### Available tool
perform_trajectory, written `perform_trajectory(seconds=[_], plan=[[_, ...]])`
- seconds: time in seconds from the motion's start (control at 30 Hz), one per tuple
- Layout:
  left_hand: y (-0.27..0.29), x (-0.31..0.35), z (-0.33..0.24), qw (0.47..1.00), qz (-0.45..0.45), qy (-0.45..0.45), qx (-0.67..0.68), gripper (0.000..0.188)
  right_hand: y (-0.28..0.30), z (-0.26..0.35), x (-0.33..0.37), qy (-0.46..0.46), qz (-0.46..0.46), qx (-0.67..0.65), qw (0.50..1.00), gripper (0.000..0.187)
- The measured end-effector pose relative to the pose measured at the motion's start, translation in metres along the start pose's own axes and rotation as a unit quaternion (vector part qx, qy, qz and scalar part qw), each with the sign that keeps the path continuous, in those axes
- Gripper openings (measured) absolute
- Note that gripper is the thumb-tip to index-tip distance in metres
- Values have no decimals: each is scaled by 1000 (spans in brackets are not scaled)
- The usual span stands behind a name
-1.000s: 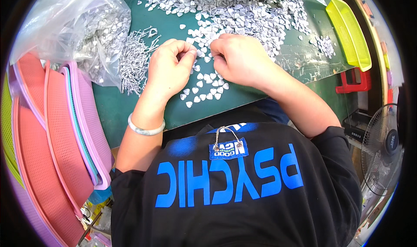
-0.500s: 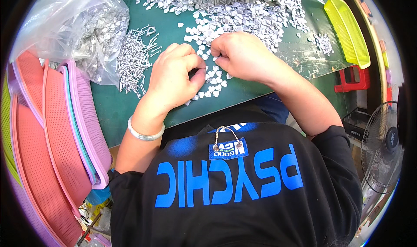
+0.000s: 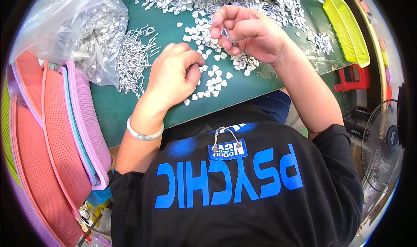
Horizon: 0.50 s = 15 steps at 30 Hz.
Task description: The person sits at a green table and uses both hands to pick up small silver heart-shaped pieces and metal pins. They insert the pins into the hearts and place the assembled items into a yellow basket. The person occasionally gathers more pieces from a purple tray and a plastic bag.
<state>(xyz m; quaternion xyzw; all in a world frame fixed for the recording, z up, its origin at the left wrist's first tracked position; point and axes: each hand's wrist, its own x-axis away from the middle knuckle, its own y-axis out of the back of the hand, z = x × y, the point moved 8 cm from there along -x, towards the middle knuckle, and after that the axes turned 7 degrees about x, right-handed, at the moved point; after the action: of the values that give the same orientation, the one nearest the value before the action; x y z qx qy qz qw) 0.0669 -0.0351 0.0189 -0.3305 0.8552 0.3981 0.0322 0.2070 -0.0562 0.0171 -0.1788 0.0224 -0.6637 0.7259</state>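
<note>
My left hand [image 3: 173, 75] rests low over the green tabletop, thumb and fingertips pinched together; whatever lies between them is hidden. To its right is a loose cluster of small silver heart-shaped pieces [image 3: 213, 83]. My right hand [image 3: 255, 35] is raised with the palm partly turned up and the fingers curled. Small shiny metal pieces [image 3: 224, 32] show at its fingers, probably hearts of the same kind. More hearts lie under and beside that hand. Behind it spreads a large heap of silver hearts [image 3: 195, 3].
Left of my left hand lies a pile of thin metal pins [image 3: 134, 62], beside a clear plastic bag [image 3: 104, 34] of silver pieces. Stacked pink and purple baskets [image 3: 69, 138] stand at left. A yellow-green basket [image 3: 345, 30], red stool [image 3: 351, 80] and fan [image 3: 382, 145] are at right.
My right hand has lifted away from the left hand, moved right and slightly farther, and turned its palm up, uncovering hearts on the table. My left hand has barely moved.
</note>
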Motion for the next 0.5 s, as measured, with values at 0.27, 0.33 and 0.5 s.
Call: perform_trajectory(seconds=[0.27, 0.33, 0.5], plan=[[-1, 2, -2, 1000, 4, -7, -23, 8, -34, 0, -8, 206, -8, 717, 666, 9], [0, 1, -5, 1000, 20, 0, -3, 9, -38, -4, -7, 183, 5, 738, 649, 9], [-1, 1, -6, 999, 26, -9, 17, 8, -41, -8, -11, 177, 24, 758, 627, 11]])
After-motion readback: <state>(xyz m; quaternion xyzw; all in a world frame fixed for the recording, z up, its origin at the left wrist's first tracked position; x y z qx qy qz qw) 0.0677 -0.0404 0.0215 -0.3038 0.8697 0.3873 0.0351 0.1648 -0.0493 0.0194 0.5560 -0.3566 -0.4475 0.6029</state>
